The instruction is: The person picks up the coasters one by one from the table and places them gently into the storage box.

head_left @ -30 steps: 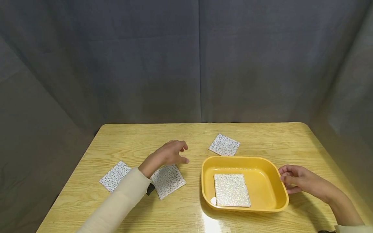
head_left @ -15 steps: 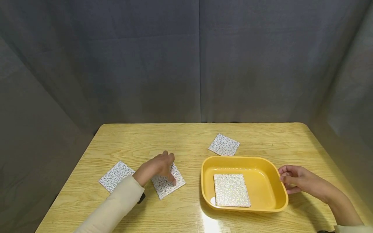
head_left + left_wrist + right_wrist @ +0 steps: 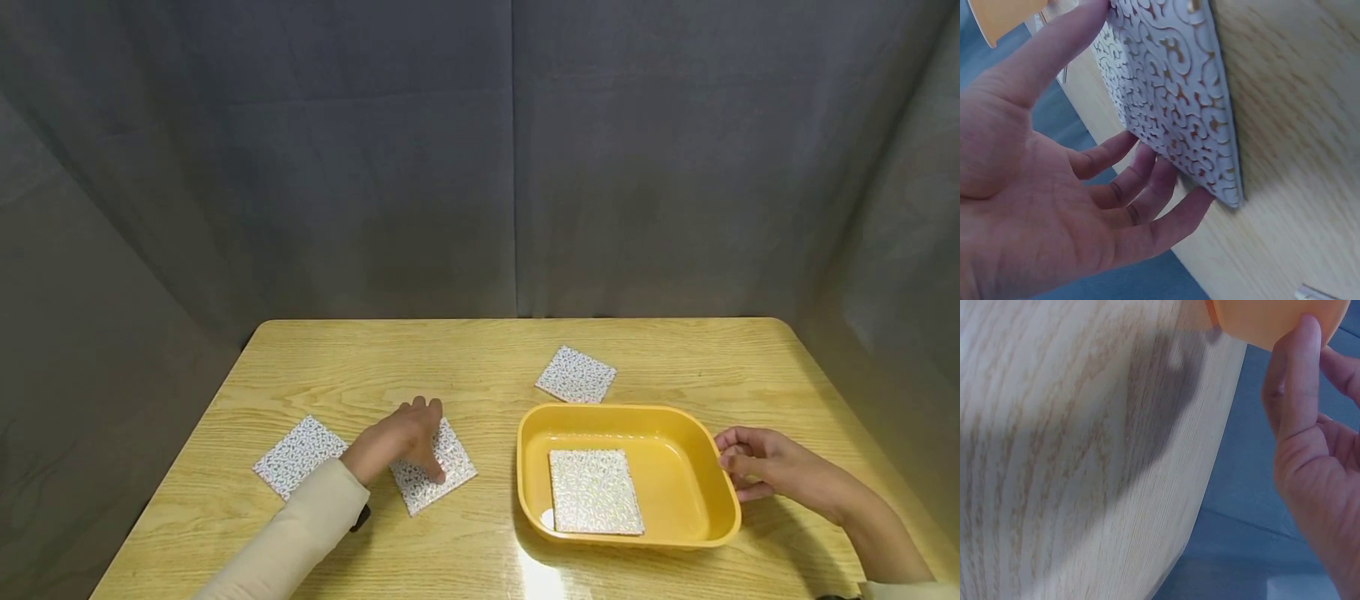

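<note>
A square white tile (image 3: pixel 459 468) with a raised scroll pattern lies on the table at centre left. My left hand (image 3: pixel 397 440) reaches over it, partly hiding it. In the left wrist view the thumb and fingertips grip that tile (image 3: pixel 1172 87) at different edges. My right hand (image 3: pixel 787 471) touches the outer right wall of a yellow plastic tub (image 3: pixel 678 483), its fingers loosely bent. The right wrist view shows a straight finger (image 3: pixel 1302 381) against the tub's wall. Inside the tub, toward its left side, a similar tile (image 3: pixel 596 492) lies flat.
Another patterned tile (image 3: pixel 298 457) lies to the left, partly behind the left sleeve (image 3: pixel 300 533). Behind the tub is one more tile (image 3: pixel 576 375). Grey curtains (image 3: pixel 405 167) hang around the wooden table (image 3: pixel 360 358).
My left hand has come down and to the left, from above the tile onto it, and its fingers have closed in on the edges. The right hand and tub stay put.
</note>
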Demonstrator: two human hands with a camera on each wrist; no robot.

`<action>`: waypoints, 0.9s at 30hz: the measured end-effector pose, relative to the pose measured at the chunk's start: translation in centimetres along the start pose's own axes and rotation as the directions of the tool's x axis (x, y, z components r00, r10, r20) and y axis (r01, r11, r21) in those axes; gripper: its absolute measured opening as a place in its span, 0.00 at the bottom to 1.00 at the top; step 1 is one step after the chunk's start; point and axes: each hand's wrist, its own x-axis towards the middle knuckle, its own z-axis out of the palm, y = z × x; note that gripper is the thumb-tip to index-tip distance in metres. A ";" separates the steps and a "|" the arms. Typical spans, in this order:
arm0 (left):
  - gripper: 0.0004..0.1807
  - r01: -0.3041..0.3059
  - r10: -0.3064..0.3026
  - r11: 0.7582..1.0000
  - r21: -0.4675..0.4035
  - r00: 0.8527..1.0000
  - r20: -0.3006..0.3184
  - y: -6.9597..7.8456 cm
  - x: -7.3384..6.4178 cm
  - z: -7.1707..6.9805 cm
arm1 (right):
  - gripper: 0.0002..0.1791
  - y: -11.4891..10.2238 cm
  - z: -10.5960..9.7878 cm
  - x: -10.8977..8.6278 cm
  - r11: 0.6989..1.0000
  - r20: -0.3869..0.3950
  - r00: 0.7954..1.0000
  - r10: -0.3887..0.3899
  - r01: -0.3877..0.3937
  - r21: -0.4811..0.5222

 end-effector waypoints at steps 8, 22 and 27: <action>0.41 -0.031 0.030 0.998 -0.060 0.999 -0.029 -0.4 -0.3 0.0 | 0.12 0.0 0.1 0.0 1.000 -0.001 1.000 -0.009 0.009 -0.003; 0.30 -0.092 0.092 0.993 -0.071 0.996 -0.007 -1.0 -0.8 -1.6 | 0.11 0.1 0.1 -0.2 1.000 -0.004 1.000 -0.027 0.027 -0.006; 0.21 -0.118 0.120 0.990 -0.080 0.992 0.023 -1.2 -1.0 -2.5 | 0.12 0.1 0.1 -0.1 1.000 -0.013 1.000 -0.022 0.022 -0.016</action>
